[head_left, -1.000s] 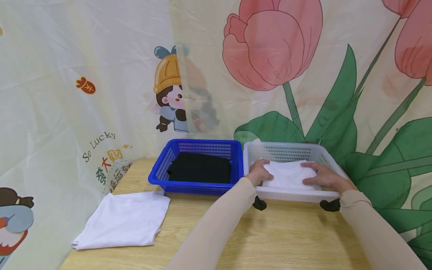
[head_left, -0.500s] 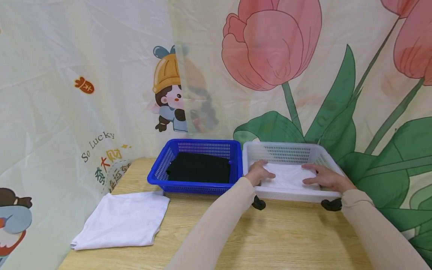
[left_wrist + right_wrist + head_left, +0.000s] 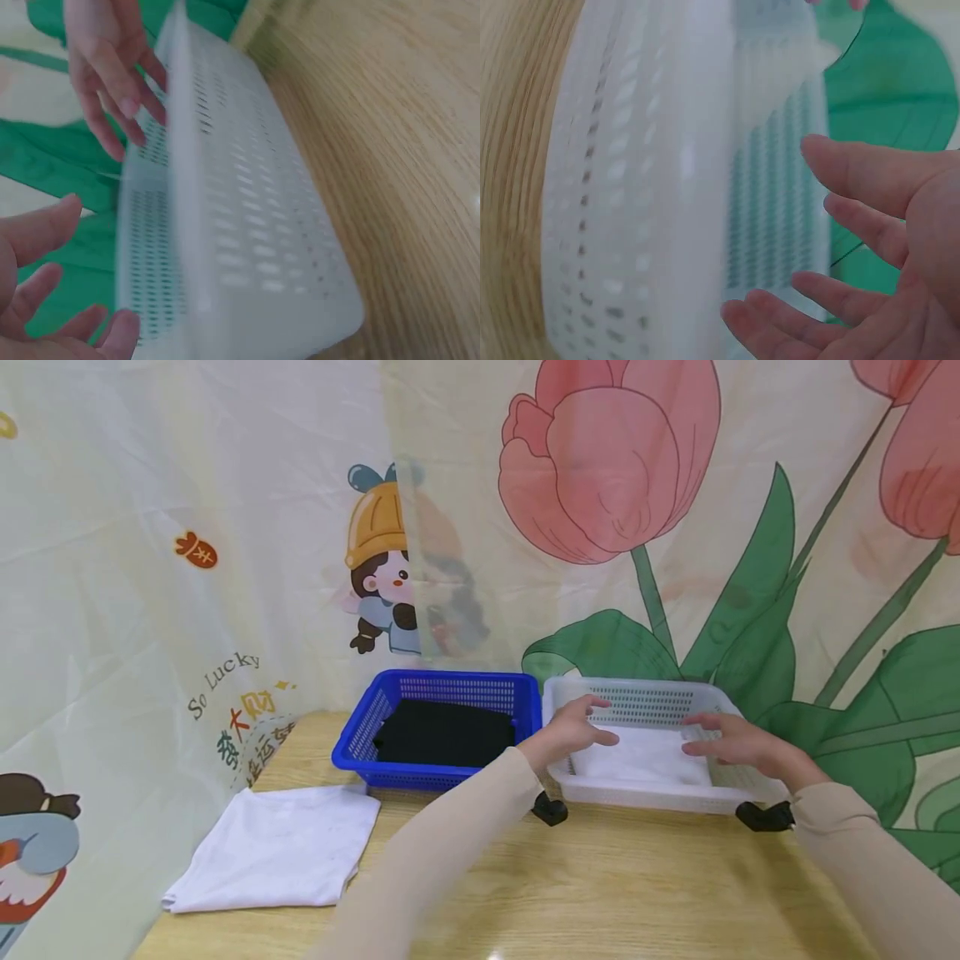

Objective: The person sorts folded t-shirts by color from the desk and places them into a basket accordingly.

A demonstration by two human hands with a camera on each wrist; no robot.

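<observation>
A folded white cloth [image 3: 643, 758] lies flat in the white plastic basket [image 3: 645, 795]. My left hand [image 3: 572, 732] hovers over the basket's left side with fingers spread, holding nothing. Over the right side is my right hand [image 3: 738, 745], its fingers also apart and bare. In the left wrist view, the left hand [image 3: 52, 300] is beside the rim, clear of any cloth. The right wrist view has the right hand [image 3: 877, 255] relaxed near the basket wall [image 3: 630, 180]; the cloth is hidden there.
Left of the white basket stands a blue basket [image 3: 435, 772] with a folded black cloth [image 3: 446, 732] in it. Another folded white cloth [image 3: 281, 847] lies on the wooden table [image 3: 600, 885] at the left. A printed curtain [image 3: 465, 510] hangs behind.
Both hands have let go of the white cloth and lifted away from it, drawing slightly apart. The cloth now lies flatter in the white basket.
</observation>
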